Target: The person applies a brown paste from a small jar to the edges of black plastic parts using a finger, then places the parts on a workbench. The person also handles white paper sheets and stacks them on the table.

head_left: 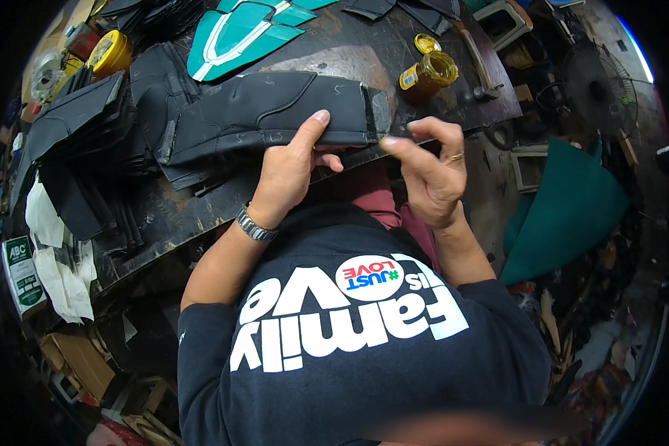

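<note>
A long black leather piece (267,111) with stitched panels lies across the dark workbench (349,52). My left hand (290,167) grips its near edge, thumb pressed on top. My right hand (427,167), with a ring on one finger, pinches the piece's right end between thumb and forefinger near the bench edge. A metal watch sits on my left wrist.
Stacks of black leather pieces (82,134) lie at the left. Teal and white cut pieces (238,33) rest at the back. An open glue jar (427,74), its yellow lid (426,43) and a hammer (479,63) stand at the right. A yellow tin (111,52) sits far left. A fan (598,93) and teal fabric (565,215) lie right.
</note>
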Motion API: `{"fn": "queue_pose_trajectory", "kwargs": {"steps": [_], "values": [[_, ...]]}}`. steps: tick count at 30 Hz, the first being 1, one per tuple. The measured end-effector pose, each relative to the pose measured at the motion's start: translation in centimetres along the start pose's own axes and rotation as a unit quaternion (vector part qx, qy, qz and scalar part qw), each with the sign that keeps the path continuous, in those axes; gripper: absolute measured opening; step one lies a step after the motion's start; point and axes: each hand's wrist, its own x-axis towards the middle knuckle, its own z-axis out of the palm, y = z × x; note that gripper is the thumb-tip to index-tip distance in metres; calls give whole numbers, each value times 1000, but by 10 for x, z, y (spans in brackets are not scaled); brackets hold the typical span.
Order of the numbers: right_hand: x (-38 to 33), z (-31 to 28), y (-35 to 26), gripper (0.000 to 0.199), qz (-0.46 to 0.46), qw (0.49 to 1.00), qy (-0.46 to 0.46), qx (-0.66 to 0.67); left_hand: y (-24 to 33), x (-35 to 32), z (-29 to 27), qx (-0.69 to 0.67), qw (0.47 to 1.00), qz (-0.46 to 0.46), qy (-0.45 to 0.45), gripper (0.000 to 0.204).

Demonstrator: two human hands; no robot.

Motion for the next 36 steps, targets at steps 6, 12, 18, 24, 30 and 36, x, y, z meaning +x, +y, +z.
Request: {"fn": "queue_pose_trajectory", "kwargs": {"steps": [6, 12, 18, 24, 30, 36], "values": [[23, 12, -8, 84, -15, 995, -7, 101, -22, -7, -18, 532, 830, 129, -108, 42], [46, 29, -22, 100, -55, 987, -107, 102, -31, 5, -12, 545, 725, 381, -178, 49], [52, 24, -11, 103, -4, 981, -111, 158, -11, 16, 3, 573, 702, 374, -197, 53], [104, -20, 24, 93, 75, 982, 1, 172, 16, 9, 12, 480, 834, 219, -162, 51], [212, -52, 145, 87, 210, 943, 94, 238, 16, 14, -17, 525, 796, 300, -38, 39], [244, 6, 280, 105, 325, 941, 72, -64, -3, 27, -38, 534, 763, 365, -12, 21]]}}
